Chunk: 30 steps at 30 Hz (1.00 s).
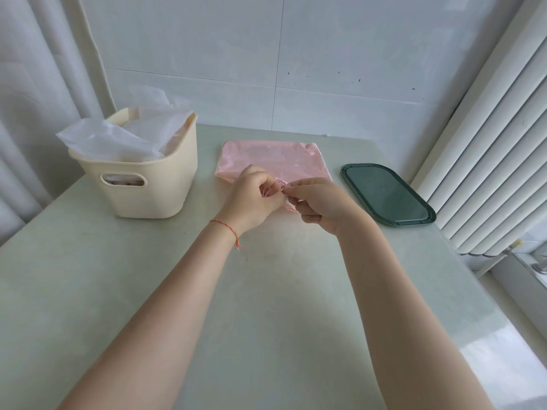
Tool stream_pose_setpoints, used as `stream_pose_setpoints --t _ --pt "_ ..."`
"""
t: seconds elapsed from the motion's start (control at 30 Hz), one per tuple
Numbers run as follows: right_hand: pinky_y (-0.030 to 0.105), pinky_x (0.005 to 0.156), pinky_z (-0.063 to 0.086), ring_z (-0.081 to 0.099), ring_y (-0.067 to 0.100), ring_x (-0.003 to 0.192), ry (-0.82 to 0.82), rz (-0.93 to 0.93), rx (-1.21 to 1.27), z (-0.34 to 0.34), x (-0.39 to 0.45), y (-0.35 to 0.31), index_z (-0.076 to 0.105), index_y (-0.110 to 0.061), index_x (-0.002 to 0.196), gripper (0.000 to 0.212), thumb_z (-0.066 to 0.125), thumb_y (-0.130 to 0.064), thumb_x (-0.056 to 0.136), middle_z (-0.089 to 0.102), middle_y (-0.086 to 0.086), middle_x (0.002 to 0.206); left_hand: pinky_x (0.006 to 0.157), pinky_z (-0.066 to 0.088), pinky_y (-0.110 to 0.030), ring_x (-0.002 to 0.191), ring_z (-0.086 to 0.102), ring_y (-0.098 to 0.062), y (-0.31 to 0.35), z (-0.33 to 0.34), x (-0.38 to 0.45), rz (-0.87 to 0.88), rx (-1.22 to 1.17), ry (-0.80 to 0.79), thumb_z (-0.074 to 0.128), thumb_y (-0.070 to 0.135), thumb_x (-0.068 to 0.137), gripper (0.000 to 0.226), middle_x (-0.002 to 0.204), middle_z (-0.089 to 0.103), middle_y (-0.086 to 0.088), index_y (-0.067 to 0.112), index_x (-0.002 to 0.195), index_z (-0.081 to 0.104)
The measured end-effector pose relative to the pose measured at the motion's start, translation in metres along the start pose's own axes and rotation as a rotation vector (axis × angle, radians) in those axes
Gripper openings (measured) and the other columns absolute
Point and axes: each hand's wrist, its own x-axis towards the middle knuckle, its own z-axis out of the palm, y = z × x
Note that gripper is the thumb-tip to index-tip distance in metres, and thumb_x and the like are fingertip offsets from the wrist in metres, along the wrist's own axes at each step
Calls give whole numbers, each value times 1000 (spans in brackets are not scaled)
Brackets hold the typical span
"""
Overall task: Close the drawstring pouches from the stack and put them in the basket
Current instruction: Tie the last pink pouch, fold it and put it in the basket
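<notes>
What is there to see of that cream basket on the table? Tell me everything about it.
The cream basket looks like smooth plastic, with rounded corners, walls that taper toward the base and a thick rolled rim. A slot handle is cut into its near wall, and a raised handle shows at the far rim. It stands upright on the pale table, left of the pink pouches. Translucent white pouches fill it and spill over the rim. Neither hand touches it.

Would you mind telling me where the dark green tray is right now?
In the head view, the dark green tray lies on the table's right side, beside the pink pouch stack and the right hand.
</notes>
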Motion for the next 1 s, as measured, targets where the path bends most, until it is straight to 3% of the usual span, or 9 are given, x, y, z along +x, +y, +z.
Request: stream_pose_setpoints --t 0.1,0.2,0.3,0.4,0.47,0.53,0.67,0.8,1.0 --pt "23 42 12 19 10 41 32 -7 -11 -1 3 2 62 0 92 12 60 -12 95 43 5 64 79 44 -24 82 55 -16 -4 0 2 -51 -12 -25 70 15 79 21 99 59 -13 28 68 58" --pt "22 41 13 20 10 41 68 -30 -16 -1 5 4 63 -1 89 14 64 -15 93 46 3 63 85 42 -26 92 53 -14 0 0 3 -145 -36 -70 61 18 91 25 97 61 -15 17 65 61" --pt "21 41 15 21 9 40 84 -50 -27 -2 6 6 65 -5 81 15 65 -16 93 49 3 64 71 37 -29 73 45 -9 5 -1 2 -199 -114 -27 48 33 82 45 76 49 -9 -8 67 58" --pt "19 39 20 26 8 38 135 -62 -124 -2 4 5 70 -9 86 7 66 -13 90 56 2 65 58 34 -23 59 43 -4 0 -1 0 -241 -132 54 46 38 80 54 57 53 2 -14 71 59" --pt "19 40 29 38 4 38 245 -95 -286 -2 3 4 73 -12 89 8 65 -10 88 61 -1 66 53 31 -25 54 38 -7 -7 -3 0 -298 -149 126 52 38 78 47 51 45 1 -6 66 59" --pt "21 51 40 52 5 53 341 -160 -471 -2 3 4 73 -14 87 7 66 -14 87 64 -4 69 53 23 -31 57 27 -11 -13 -4 -1 -307 -122 169 62 33 81 39 62 31 -7 7 58 43" --pt "25 55 40 50 9 65 474 -211 -710 -1 7 10 65 -14 85 10 67 -23 90 55 -10 71 52 16 -33 54 17 -13 -26 -6 -4 -345 -1 197 68 19 85 52 58 19 1 19 54 27" --pt "38 67 48 55 24 78 591 -221 -755 -1 10 22 58 -9 92 12 57 -20 97 55 -2 78 49 15 -32 54 18 -18 -30 -8 -5 -395 73 187 67 21 86 55 55 19 3 21 54 22" --pt "35 65 46 56 25 80 639 -146 -779 -8 11 30 57 -11 95 14 54 -25 98 61 3 90 50 18 -29 52 31 -25 -32 -12 -10 -497 384 158 68 44 85 60 51 29 -2 15 51 28"
